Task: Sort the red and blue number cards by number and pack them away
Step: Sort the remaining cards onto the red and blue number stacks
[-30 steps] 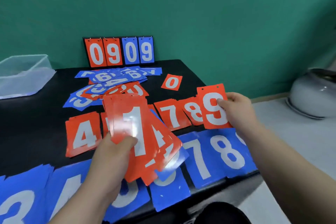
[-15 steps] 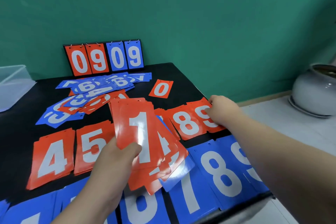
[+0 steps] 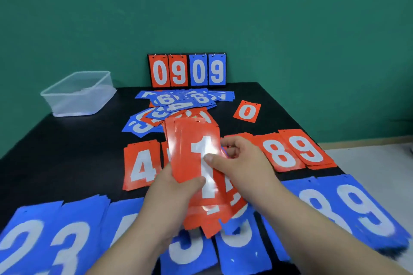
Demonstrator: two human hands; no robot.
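Above the black table (image 3: 67, 154), the left hand (image 3: 172, 201) grips a fanned red stack (image 3: 192, 152) (a 1 on top), while the right hand (image 3: 245, 163) pinches its right edge, thumb on the face, apparently taking the top card, over sorted red piles (image 3: 279, 156) and blue piles (image 3: 368, 210).

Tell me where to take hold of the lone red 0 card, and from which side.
Probably pinch the red 0 card by its near short edge, coming from the right: it lies flat and alone on the black table, with the mixed pile to its left.
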